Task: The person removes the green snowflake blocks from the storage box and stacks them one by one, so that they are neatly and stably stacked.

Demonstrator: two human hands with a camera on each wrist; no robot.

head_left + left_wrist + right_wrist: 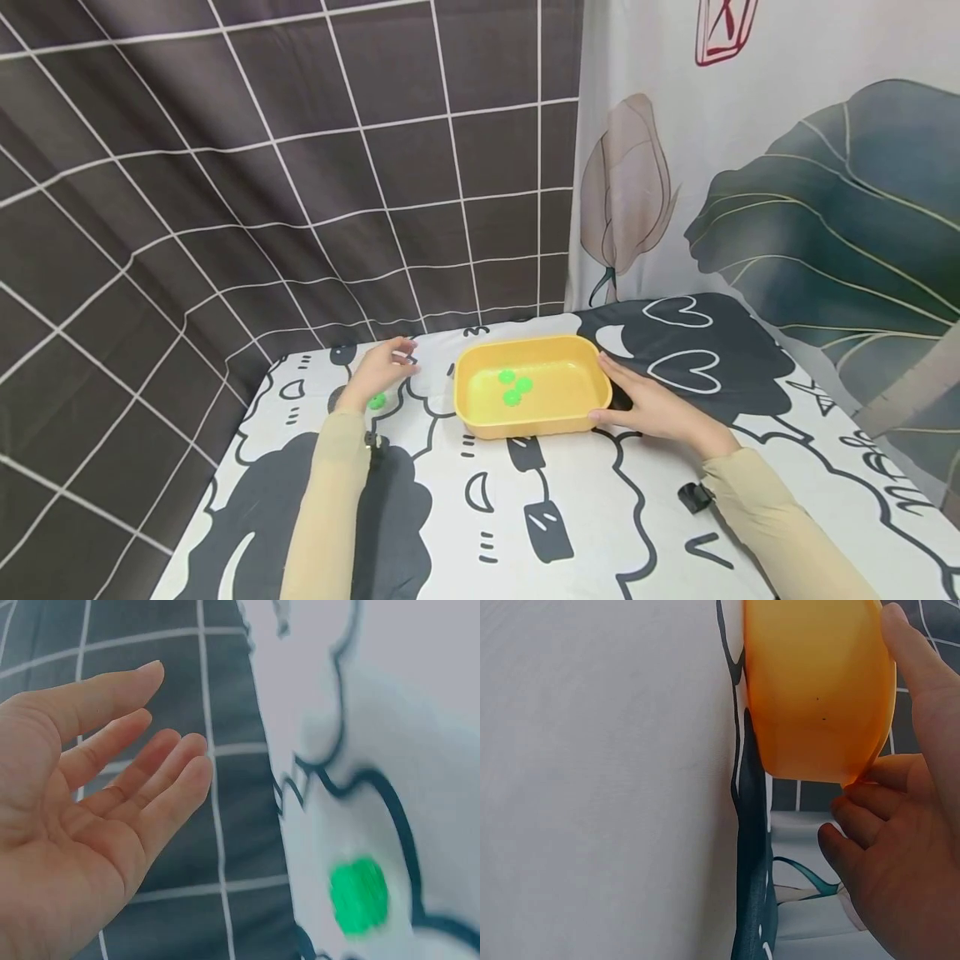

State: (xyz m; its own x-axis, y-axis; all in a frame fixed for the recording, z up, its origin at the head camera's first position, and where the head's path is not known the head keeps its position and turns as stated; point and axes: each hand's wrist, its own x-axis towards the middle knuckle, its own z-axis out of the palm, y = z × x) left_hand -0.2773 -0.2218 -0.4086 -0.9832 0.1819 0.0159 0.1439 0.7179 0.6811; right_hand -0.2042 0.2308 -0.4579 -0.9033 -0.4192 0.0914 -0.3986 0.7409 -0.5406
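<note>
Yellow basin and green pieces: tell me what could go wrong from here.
The left grip, empty near the loose green piece on the cloth, might knock it away. The right grip, holding only one end of the yellow basin, could tug it askew and slide the three green pieces inside.

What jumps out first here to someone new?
Probably the bright yellow tray in the middle of the black-and-white patterned cloth, with a cluster of small green pieces inside and the right hand holding its right end. Next, a lone green piece on the cloth left of the tray, near the empty left hand. Behind, a dark grid-patterned curtain fills the left side of the head view.
</note>
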